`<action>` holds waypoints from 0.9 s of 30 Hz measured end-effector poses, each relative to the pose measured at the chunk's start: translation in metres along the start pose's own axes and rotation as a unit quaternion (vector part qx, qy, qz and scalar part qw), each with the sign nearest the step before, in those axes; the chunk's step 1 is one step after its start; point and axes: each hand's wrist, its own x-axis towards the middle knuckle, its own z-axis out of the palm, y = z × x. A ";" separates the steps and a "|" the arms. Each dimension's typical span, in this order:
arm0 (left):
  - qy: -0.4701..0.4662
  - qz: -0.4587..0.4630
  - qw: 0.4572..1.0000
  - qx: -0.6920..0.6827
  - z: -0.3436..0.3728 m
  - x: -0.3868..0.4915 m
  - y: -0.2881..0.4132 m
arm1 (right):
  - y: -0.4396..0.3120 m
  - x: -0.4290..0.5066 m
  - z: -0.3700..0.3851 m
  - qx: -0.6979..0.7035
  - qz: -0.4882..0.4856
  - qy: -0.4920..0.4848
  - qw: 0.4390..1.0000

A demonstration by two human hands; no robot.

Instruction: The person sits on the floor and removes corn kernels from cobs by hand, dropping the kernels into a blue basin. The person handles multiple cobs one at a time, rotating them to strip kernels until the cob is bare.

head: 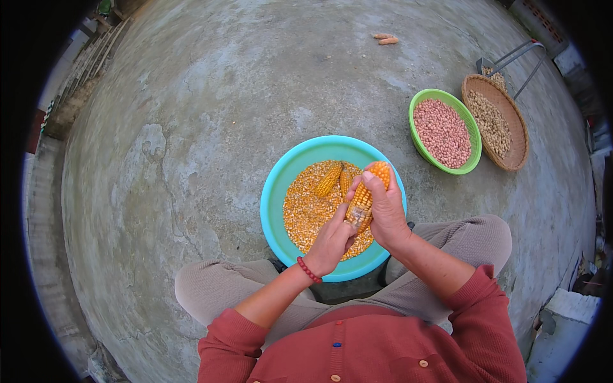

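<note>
An ear of dried corn is held at a tilt over a turquoise plastic basin. My right hand wraps around its upper part, with the thumb along the kernels. At the lower end, my left hand grips the ear with its fingers; a red bead bracelet circles that wrist. Loose corn kernels cover the basin's floor. Two more ears lie on them: one whole corn ear and a second ear partly hidden behind my right hand.
Right of the basin stand a green plastic colander of pink shelled peanuts and a woven basket of unshelled peanuts. Behind them is a long-handled dustpan. Bare cobs lie farther off on the concrete floor.
</note>
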 end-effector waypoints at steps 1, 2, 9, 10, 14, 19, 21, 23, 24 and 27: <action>-0.011 -0.003 1.000 -0.003 -0.001 0.001 0.000 | -0.001 0.000 0.001 0.007 0.003 0.000 1.000; -0.023 -0.007 1.000 -0.005 -0.002 0.001 0.000 | -0.002 0.000 0.002 0.014 0.007 -0.001 1.000; 0.012 -0.002 0.999 -0.049 0.001 0.001 0.003 | -0.001 0.000 -0.001 0.022 0.009 -0.019 1.000; 0.013 0.005 0.999 -0.046 0.001 0.001 0.002 | -0.001 0.000 -0.002 0.025 0.010 -0.022 0.999; 0.005 0.002 0.998 -0.069 0.001 0.000 0.001 | -0.001 0.001 -0.001 0.041 0.010 -0.032 0.999; 0.013 -0.015 0.997 -0.075 0.002 -0.002 0.009 | -0.003 -0.001 0.002 0.031 0.010 -0.031 0.999; 0.015 0.000 0.998 -0.054 0.002 -0.002 0.008 | -0.003 -0.001 0.002 0.031 0.008 -0.034 0.999; 0.018 0.016 0.999 -0.042 0.002 -0.002 0.004 | -0.003 -0.001 0.002 0.043 0.010 -0.033 0.999; 0.017 0.021 0.999 -0.041 0.002 -0.002 0.003 | -0.003 -0.001 0.002 0.042 0.011 -0.036 0.998; 0.004 0.012 0.998 -0.065 0.001 -0.002 0.003 | -0.003 0.000 -0.001 0.044 0.013 -0.045 0.998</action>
